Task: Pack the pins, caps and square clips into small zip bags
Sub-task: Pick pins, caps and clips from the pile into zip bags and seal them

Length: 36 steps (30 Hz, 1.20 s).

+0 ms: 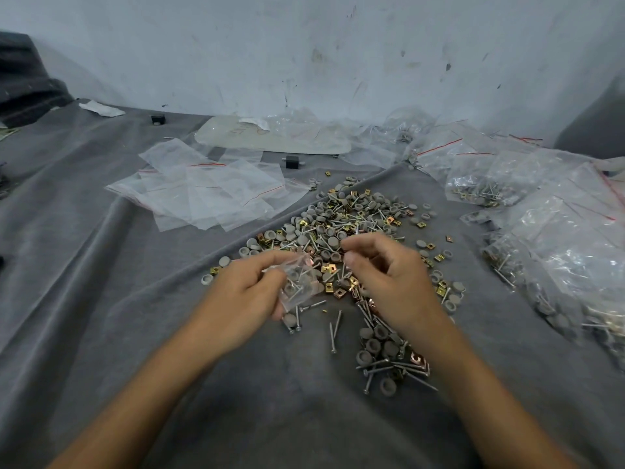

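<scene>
Clear plastic film forms the small zip bag [299, 282], which the left hand [243, 292] grips by one side with fingers and thumb curled round it, just above the near edge of the heap. A few parts already show through its wall. The right hand [392, 275] hangs over the heap with fingers curled and thumb and forefinger tips drawn close; whether they pinch a part cannot be told. The loose stock lies mixed on the soft grey cloth [135, 299]: thin silver metal pins [334, 335], round grey plastic caps [364, 357] and brass-coloured square clips [340, 293]. Expect the bag to be very light, limp and slippery, with a mouth that collapses unless held. Take hold close to the opening, beside the zip strip, and keep one lip pulled free. The pins look stiff and pointed; they are likely to roll and may pierce the film, so pick them at mid-shank and feed them head first. The caps appear light, hollow and rigid; pinch across the rim. The clips are thin sheet metal lying flat, probably sharp-edged; lift them by two opposite edges. Flat empty clear bags [209, 194] lie well apart at the left, and filled clear bags [554, 238] lie piled at the right.
</scene>
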Each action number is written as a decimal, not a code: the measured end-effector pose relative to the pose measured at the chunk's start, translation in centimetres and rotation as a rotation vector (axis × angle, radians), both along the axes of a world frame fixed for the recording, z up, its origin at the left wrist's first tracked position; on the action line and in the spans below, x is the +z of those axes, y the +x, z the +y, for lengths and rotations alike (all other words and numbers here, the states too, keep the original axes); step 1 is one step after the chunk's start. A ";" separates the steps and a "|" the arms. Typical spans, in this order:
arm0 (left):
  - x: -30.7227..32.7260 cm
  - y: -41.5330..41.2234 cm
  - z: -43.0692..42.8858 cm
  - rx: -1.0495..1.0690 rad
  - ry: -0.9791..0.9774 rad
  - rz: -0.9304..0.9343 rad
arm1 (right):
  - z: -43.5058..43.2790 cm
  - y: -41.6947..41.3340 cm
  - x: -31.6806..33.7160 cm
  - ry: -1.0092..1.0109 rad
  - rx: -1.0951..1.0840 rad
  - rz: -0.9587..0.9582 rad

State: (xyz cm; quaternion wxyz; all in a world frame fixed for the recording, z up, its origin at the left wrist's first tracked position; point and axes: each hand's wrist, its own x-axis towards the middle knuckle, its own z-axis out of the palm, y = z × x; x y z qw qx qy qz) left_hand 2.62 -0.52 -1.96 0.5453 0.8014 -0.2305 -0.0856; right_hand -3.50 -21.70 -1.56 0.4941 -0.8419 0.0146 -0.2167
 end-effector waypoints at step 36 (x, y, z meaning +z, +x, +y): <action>0.2 0.3 0.4 0.043 0.083 -0.049 | -0.2 1.3 -2.0 -0.608 0.015 0.214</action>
